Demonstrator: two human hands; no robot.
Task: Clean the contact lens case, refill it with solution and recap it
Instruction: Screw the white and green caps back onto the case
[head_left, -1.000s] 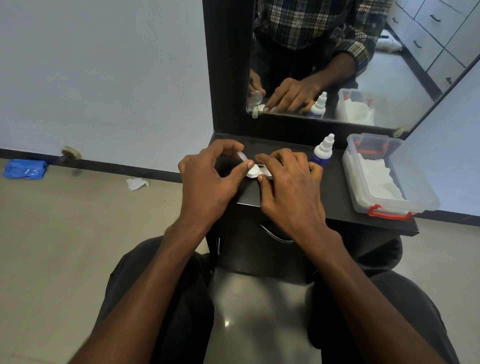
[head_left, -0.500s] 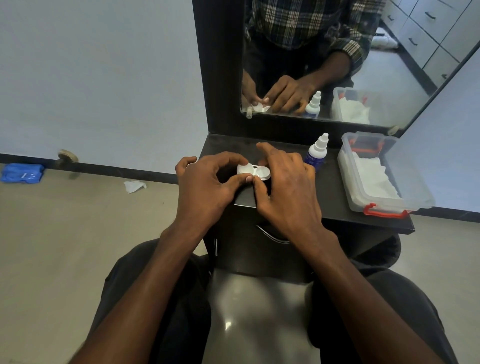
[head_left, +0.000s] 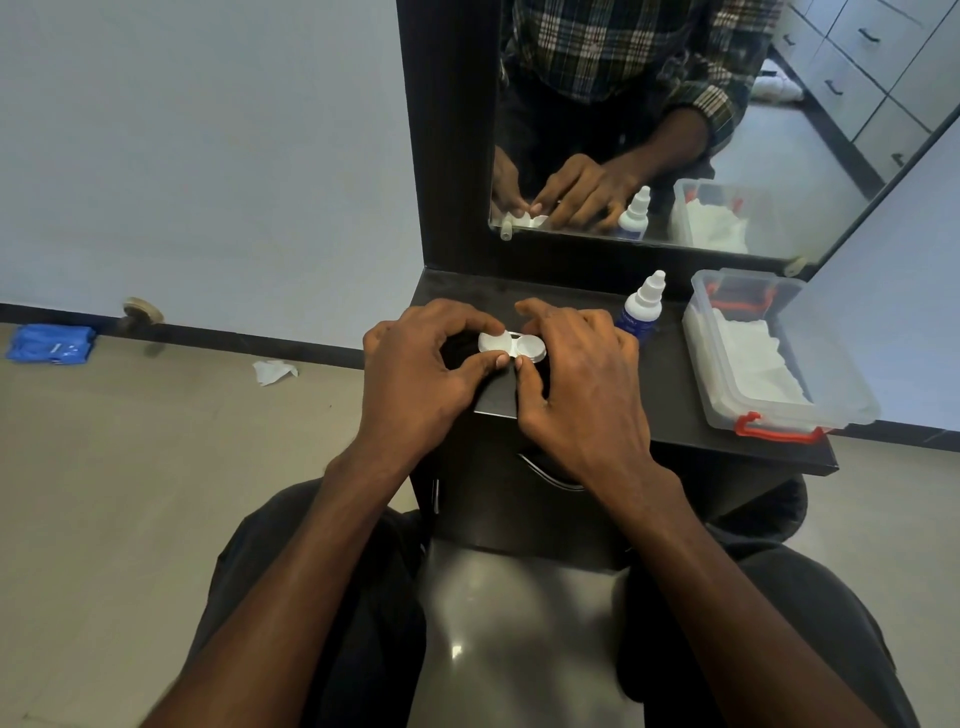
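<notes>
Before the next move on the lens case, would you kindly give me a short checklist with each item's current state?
1. Case resting on the shelf: ok.
2. Left hand pinching the left cap: ok.
3. Right hand steadying the right side: ok.
4. Both caps on the case: ok.
5. Caps fully tight: cannot tell.
6. Bottle upright, clear of the hands: ok.

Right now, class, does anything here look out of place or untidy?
Yes: a crumpled tissue and a blue cloth lie on the floor by the wall. On the counter, the case, bottle and box look orderly.
</notes>
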